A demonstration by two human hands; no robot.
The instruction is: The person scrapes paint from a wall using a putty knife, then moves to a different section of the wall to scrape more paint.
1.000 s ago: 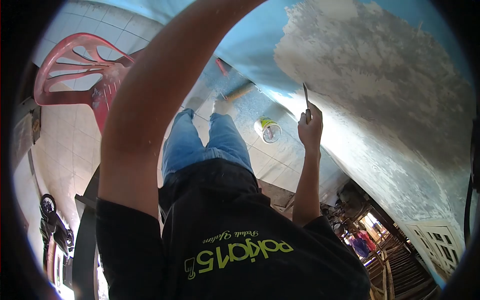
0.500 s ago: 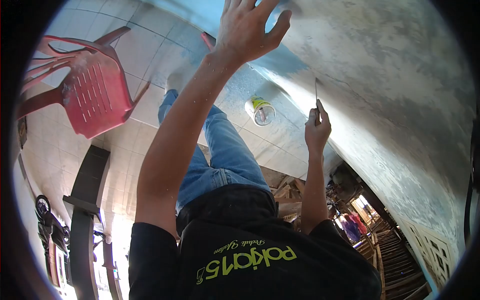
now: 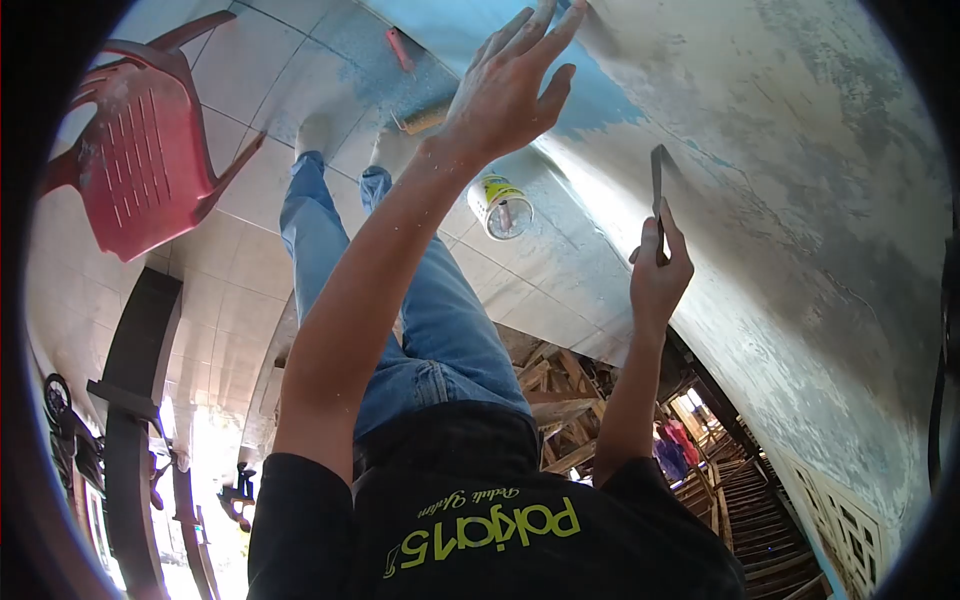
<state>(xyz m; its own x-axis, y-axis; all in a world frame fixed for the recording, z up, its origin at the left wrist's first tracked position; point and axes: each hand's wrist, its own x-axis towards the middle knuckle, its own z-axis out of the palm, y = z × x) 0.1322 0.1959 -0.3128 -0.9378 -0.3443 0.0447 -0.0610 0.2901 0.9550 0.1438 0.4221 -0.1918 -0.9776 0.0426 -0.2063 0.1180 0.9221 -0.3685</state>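
Note:
My left hand [image 3: 505,85] is raised with its fingers spread, and the fingertips reach the blue-and-grey patchy wall [image 3: 800,200]; it holds nothing. Lower and to the right, my right hand [image 3: 660,280] grips the handle of a flat metal scraper [image 3: 657,175]. The blade points up, edge-on, right against the wall. My jeans-clad legs and black shirt fill the lower middle of the view.
On the tiled floor below stand a small open paint can [image 3: 500,207], a paint roller [image 3: 420,115] with a red handle, and a red plastic chair [image 3: 130,170]. Wooden planks [image 3: 555,390] lie under my legs. A wooden staircase [image 3: 760,500] descends at lower right.
My left arm swung from across the view up to the wall, hand now spread against it. My right hand with the scraper shifted slightly right and lower along the wall. The view tilted.

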